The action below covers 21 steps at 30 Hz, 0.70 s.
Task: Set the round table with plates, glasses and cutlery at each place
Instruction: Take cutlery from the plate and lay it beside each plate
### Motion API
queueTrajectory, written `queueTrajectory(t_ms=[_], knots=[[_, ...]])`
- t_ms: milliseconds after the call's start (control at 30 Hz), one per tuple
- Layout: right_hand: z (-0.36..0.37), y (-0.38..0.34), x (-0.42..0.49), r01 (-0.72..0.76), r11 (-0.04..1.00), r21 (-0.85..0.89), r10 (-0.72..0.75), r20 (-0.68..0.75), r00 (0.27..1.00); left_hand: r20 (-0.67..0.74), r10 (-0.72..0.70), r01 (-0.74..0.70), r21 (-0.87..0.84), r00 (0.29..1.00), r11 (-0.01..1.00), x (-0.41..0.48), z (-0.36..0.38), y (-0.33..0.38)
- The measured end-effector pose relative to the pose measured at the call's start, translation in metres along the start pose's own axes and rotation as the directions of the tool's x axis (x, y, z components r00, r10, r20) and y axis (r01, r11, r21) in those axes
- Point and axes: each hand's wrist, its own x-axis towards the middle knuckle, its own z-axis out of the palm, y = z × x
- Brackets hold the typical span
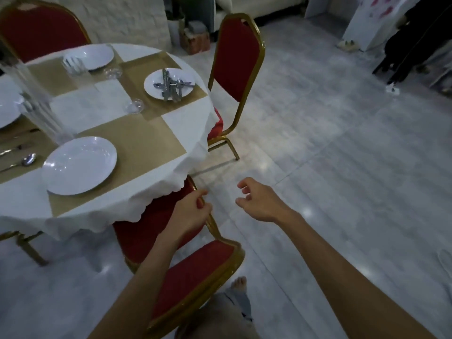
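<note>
Obs: left hand grips the gold frame of the near chair, fingers curled round it. Right hand holds nothing, fingers loosely curled, over the floor.

Near plate lies bare, left of the left hand. Cutlery is heaped on the far plate, handles mostly near-to-far, well beyond both hands; left hand nearer.

Bench is round and cloth-covered. Judgement: the chair shifts first.

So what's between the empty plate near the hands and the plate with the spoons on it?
A small clear glass sits on the table between the empty plate and the cutlery plate, seen in the head view.
</note>
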Motion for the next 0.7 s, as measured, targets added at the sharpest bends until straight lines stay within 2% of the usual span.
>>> queueTrajectory(t_ms=[133,300,433,567,700], knots=[[-0.046,0.019,0.033,0.014,0.999,-0.038,-0.013,0.012,1.000,-0.090,-0.049,0.045,-0.044,0.995,0.998,0.028,0.011,0.030],[-0.065,0.021,0.092,0.122,0.982,-0.142,-0.100,0.152,0.983,-0.123,-0.092,0.090,-0.028,0.988,0.996,0.051,0.010,0.044],[-0.076,0.025,0.146,0.219,0.964,-0.151,-0.178,0.248,0.952,-0.136,-0.147,0.155,0.052,0.980,0.987,0.088,0.009,0.048],[-0.104,0.028,0.206,0.290,0.949,-0.122,-0.242,0.308,0.920,-0.217,-0.255,0.263,0.008,0.942,0.965,0.135,0.013,0.060],[-0.137,0.020,0.263,0.354,0.924,-0.147,-0.287,0.346,0.893,-0.172,-0.323,0.325,-0.013,0.931,0.945,0.193,0.014,0.084]])
